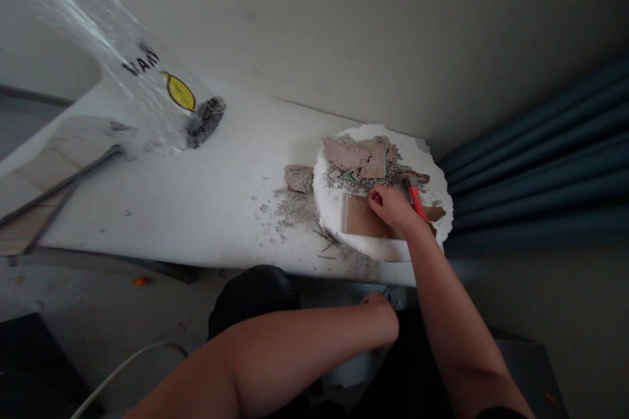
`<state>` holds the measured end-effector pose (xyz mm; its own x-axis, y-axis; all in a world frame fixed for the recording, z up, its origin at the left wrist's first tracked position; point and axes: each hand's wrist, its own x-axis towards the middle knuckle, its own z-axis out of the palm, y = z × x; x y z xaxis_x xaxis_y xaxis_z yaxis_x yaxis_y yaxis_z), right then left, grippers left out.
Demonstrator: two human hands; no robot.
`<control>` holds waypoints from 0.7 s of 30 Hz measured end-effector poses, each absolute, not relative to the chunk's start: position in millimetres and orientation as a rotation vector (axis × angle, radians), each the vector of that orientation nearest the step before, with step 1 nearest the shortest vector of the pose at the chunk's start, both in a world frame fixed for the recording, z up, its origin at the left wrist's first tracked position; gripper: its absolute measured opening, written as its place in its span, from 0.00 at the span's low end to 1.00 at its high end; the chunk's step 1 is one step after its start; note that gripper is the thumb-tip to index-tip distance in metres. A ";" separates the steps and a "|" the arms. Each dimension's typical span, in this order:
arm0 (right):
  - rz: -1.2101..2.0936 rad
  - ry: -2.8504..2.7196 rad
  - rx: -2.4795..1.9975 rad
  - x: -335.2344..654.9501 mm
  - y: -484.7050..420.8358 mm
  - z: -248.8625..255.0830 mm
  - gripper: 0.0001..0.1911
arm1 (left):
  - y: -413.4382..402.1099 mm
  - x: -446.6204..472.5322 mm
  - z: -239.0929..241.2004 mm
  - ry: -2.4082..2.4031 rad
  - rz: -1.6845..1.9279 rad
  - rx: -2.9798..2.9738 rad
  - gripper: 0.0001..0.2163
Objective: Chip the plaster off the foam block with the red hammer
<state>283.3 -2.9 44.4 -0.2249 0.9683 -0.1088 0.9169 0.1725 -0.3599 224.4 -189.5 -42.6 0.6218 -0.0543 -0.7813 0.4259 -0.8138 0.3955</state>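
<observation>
A: Where is the right hand [390,206] just now?

B: Out over the white foam block [329,200] at the far right of the desk [196,196]. Its fingers are curled together on the upper right corner of a flat brown board [361,217] that lies on the foam; whether they pinch the edge or only press on it, I cannot tell

A: And how does the board lie from the hand?

B: It stretches away to the left of the knuckles and back toward the person, flat on the foam, its long side running roughly along the desk's front edge. A red-handled tool [417,201] lies just right of the hand, its handle pointing toward the wrist

A: The left hand [381,314]?

B: Low, under the desk's front edge, near the lap. Mostly hidden, so I cannot say whether it is spread or closed. The right one is by far nearer the board

A: Anything else about?

B: Broken perforated boards [356,154] and grey crumbs beyond the fingers, one more fragment [299,178] left of the foam, and a clear plastic bag [147,91] at far left
</observation>
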 end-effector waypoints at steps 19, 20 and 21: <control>0.458 -1.906 -2.027 282.2 -1.2 35.2 0.07 | -199.5 234.3 -73.7 0.544 -0.957 2.188 0.11; 0.514 -1.838 -2.047 283.2 1.3 34.0 0.07 | -199.1 234.2 -72.9 0.523 -0.978 2.208 0.11; 0.582 -1.775 -2.063 283.9 3.9 33.2 0.07 | -198.9 234.3 -72.8 0.521 -0.980 2.220 0.12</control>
<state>283.9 3.9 33.2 0.1274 0.9889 -0.0764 0.8422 -0.1486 -0.5183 234.3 -198.9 -72.8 0.6418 0.0944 -0.7610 0.5780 -0.7117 0.3993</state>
